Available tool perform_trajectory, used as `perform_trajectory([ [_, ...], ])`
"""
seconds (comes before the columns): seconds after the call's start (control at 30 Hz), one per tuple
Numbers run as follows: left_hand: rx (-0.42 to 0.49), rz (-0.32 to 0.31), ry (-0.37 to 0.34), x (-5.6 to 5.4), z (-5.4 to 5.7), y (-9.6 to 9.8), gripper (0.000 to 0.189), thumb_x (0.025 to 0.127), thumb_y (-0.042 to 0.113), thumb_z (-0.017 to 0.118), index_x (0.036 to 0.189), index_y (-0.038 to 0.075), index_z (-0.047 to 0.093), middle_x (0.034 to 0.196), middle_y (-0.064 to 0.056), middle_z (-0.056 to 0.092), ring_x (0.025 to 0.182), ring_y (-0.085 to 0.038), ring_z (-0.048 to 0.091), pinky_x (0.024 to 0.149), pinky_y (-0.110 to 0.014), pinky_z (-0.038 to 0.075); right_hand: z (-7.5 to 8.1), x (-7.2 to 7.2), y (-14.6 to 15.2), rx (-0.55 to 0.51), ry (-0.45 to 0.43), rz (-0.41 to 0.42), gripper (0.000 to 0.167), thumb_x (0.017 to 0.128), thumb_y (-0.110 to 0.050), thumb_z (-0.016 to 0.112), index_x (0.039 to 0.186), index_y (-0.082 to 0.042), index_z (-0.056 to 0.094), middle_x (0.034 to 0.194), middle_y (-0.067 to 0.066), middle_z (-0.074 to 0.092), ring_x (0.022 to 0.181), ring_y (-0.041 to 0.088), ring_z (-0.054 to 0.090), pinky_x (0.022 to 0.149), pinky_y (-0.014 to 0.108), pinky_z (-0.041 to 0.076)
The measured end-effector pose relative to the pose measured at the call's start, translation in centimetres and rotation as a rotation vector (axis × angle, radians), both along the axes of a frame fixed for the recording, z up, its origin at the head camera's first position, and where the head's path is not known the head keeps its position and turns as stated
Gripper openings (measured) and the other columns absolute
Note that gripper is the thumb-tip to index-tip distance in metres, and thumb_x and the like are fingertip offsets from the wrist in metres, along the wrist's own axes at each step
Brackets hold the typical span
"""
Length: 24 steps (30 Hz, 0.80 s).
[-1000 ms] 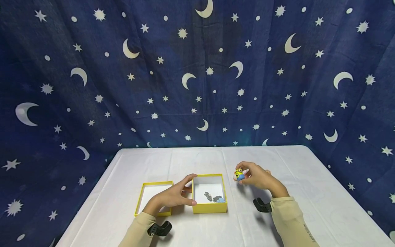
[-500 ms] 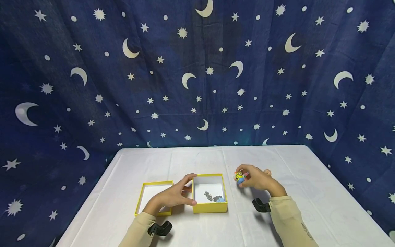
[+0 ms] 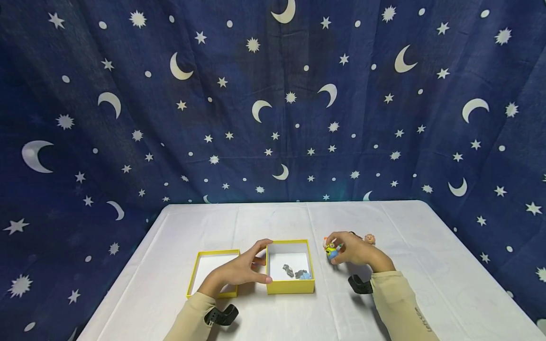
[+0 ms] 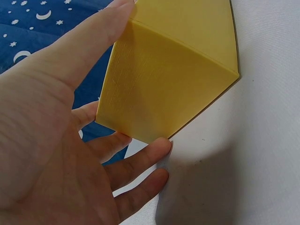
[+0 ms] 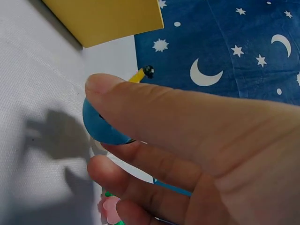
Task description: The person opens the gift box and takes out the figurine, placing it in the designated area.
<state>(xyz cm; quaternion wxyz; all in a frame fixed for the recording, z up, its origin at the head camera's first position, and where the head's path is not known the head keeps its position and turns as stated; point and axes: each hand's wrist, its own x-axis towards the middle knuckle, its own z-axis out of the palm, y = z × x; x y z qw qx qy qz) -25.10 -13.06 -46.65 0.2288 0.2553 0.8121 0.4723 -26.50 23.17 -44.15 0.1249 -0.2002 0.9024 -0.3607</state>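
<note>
My left hand [image 3: 239, 270] holds the left side of an open yellow box [image 3: 290, 287], thumb at the near corner and fingers at the far one. In the left wrist view, the thumb and fingertips touch opposite edges of the box's yellow wall [image 4: 164, 79]. To the right of the box, my right hand [image 3: 360, 251] pinches a small yellow-and-blue Minion figurine [image 3: 332, 254] low over the table. In the right wrist view the thumb covers most of it; its blue body [image 5: 99, 125] and a yellow arm with a black hand show.
Inside the box lie small grey pieces [image 3: 288, 270] and a light blue one [image 3: 305, 276]. The yellow-rimmed lid [image 3: 209, 271] sits left of it, partly behind my left hand. Another small figure [image 3: 369, 238] stands behind my right hand. A pink-and-green thing [image 5: 111, 209] shows below the right fingers.
My right hand has come down a little toward the table with the Minion figurine. More of the figure behind that hand now shows. My left hand and the box have stayed put.
</note>
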Motion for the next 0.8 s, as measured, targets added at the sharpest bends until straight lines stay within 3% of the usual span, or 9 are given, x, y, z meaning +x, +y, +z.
perform_trajectory([
  [0.33, -0.011, 0.014, -0.003, -0.11, -0.1, -0.03, 0.096, 0.083, 0.031, 0.085, 0.157, 0.031, 0.023, 0.166, -0.007, 0.024, 0.135, -0.029, 0.052, 0.115, -0.049, 0.042, -0.09, 0.12, -0.22, 0.051, -0.004, -0.01, 0.04, 0.072, 0.002, 0.086, 0.104, -0.005, 0.062, 0.106, 0.019, 0.068, 0.09, 0.027, 0.068, 0.08, 0.042, 0.058],
  [0.6, -0.005, 0.014, -0.005, -0.14, 0.0, -0.03, 0.095, 0.083, 0.03, 0.085, 0.156, 0.031, 0.024, 0.166, -0.008, 0.024, 0.135, -0.029, 0.052, 0.114, -0.049, 0.043, -0.01, 0.24, -0.54, 0.07, -0.019, -0.032, 0.042, 0.071, 0.003, 0.086, 0.103, -0.005, 0.06, 0.106, 0.018, 0.066, 0.091, 0.027, 0.068, 0.082, 0.043, 0.057],
  [0.8, -0.002, 0.012, -0.018, -0.11, -0.03, -0.03, 0.094, 0.084, 0.029, 0.084, 0.156, 0.031, 0.024, 0.166, -0.009, 0.024, 0.135, -0.03, 0.051, 0.113, -0.049, 0.044, -0.45, 0.08, -0.67, 0.11, -0.031, -0.054, 0.043, 0.071, -0.001, 0.088, 0.103, -0.008, 0.06, 0.103, 0.012, 0.065, 0.087, 0.023, 0.06, 0.078, 0.037, 0.052],
])
